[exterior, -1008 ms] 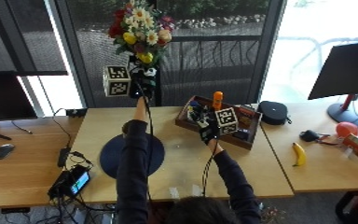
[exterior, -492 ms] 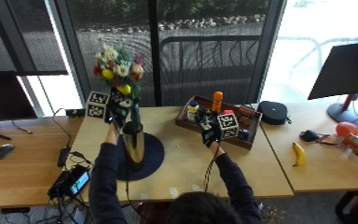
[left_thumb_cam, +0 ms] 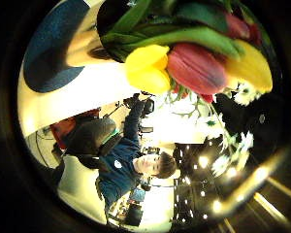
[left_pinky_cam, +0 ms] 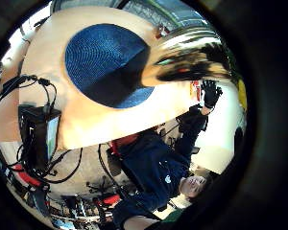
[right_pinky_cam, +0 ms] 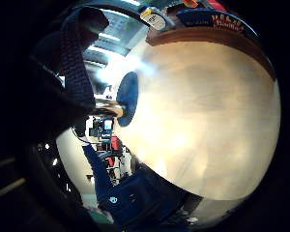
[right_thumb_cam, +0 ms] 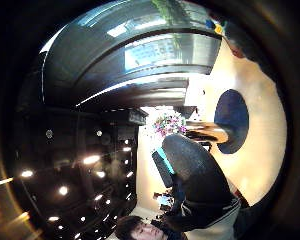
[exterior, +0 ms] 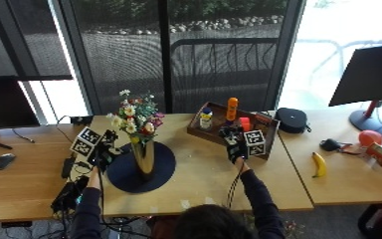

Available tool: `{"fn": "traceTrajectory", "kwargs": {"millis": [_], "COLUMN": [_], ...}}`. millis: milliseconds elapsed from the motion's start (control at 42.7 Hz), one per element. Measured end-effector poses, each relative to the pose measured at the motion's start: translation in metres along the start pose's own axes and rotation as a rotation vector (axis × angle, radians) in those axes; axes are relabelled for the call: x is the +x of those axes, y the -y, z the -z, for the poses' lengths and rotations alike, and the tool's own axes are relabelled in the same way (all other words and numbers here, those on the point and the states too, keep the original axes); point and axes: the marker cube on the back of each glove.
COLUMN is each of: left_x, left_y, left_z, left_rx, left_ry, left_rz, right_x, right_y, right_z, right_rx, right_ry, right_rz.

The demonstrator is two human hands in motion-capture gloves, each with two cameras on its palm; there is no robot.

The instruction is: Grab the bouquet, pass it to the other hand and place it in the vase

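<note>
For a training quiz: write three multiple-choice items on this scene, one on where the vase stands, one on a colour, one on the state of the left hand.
1. Where does the vase stand?
A. on the round mat
B. in the wooden tray
C. beside the banana

2. What colour is the mat?
A. red
B. dark blue
C. white

3. What is the left hand doing?
A. gripping the bouquet
B. lying flat on the monitor
C. near the vase, holding nothing

Answers: 1 A, the vase rises from the mat's middle. 2 B, the outside view shows a dark blue disc. 3 C, the bouquet sits in the vase and the hand is apart beside it.
</note>
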Motion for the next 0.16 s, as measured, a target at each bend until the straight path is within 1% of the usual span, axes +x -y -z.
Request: {"fn": "traceTrajectory", "kwargs": {"millis": [23, 47, 117, 164], "left_x": [0.0016, 0.0029, 0.0044, 0.0046], "left_y": [-0.0017, -0.0029, -0.0039, -0.0040], "left_z": [0.0013, 0.0023, 0.0043, 0.0048], "left_rx": [0.002, 0.005, 0.021, 0.028], "left_ry": [-0.003, -0.007, -0.015, -0.016], "left_rz": [-0.003, -0.006, -0.009, -0.011], "right_x": [-0.0078, -0.0118, -0.0115, -0.0151], "right_y": [-0.0071, -0.0109, -0.0099, -0.0119], "right_z": [-0.0011, -0.0026, -0.0080, -0.0099], "right_rx": [-0.067, -0.111, -0.159, -0.190], "right_ry": [0.063, 0.101, 0.139, 0.177], "right_rz": [-0.038, -0.046, 0.026, 0.017]}}
